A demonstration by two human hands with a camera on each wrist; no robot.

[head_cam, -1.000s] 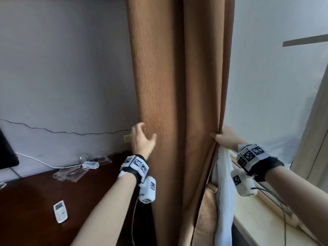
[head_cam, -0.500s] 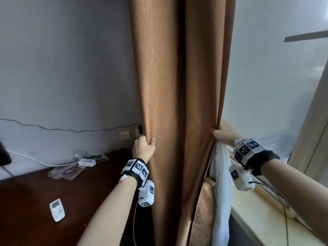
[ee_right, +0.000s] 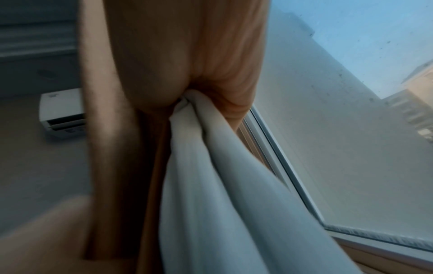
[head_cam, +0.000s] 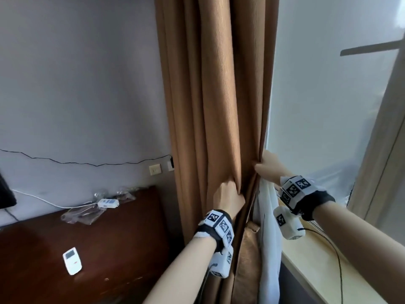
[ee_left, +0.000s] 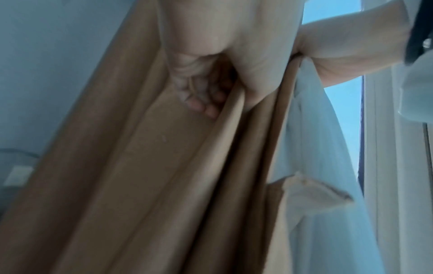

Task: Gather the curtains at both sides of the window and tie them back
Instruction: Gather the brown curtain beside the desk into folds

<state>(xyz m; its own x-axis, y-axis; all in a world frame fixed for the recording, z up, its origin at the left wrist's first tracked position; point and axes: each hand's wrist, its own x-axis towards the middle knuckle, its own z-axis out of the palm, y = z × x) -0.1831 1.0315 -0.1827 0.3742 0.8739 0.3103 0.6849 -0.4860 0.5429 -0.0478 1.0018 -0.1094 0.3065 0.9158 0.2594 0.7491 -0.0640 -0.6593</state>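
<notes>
A tan curtain (head_cam: 214,95) hangs in tall folds at the left side of the window (head_cam: 328,106). My left hand (head_cam: 228,196) grips a bunch of its folds from the room side, fingers (ee_left: 201,103) curled into the cloth (ee_left: 140,176). My right hand (head_cam: 269,167) holds the curtain's window-side edge, and a white sheer curtain (head_cam: 267,238) hangs below it. In the right wrist view the sheer (ee_right: 211,185) is pinched in that hand against the tan cloth (ee_right: 164,46). The two hands are close together.
A dark wooden desk (head_cam: 109,249) stands at the left with a white remote (head_cam: 72,261), plastic bags (head_cam: 83,215) and a small white device (head_cam: 108,202). A wall socket (head_cam: 155,169) and a thin cable are on the wall. The pale windowsill (head_cam: 317,270) runs along the right.
My left hand closed on the curtain's left edge and pulled it right toward my right hand, uncovering the wall socket. The right hand stayed at the window-side edge.
</notes>
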